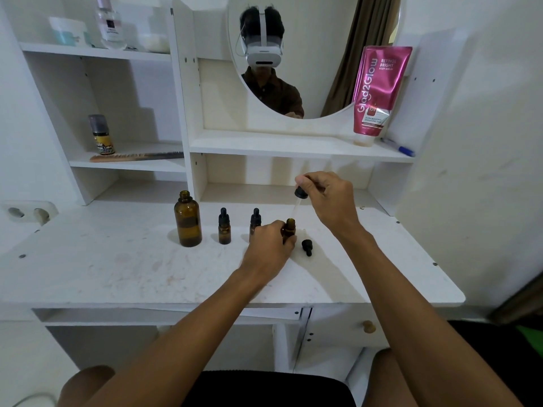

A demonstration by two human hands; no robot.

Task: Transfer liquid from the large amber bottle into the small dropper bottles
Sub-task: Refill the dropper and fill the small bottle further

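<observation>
Head view: the left hand (269, 245) grips an uncapped small amber dropper bottle (289, 230) upright on the scuffed white tabletop (117, 259). The right hand (329, 198) pinches a glass pipette dropper (298, 201) above its neck. The large amber bottle (187, 220), cylindrical and open, stands well left, beside two capped dropper bottles (224, 226). A loose black cap (307, 247) lies near.

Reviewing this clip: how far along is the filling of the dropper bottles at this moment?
Done: the large amber bottle stands uncapped, and a loose black cap lies on the table. In hand: the left hand steadies an open small bottle while the right hand holds a dropper above its mouth. Left: two small bottles are capped; their fill levels cannot be seen.
</observation>
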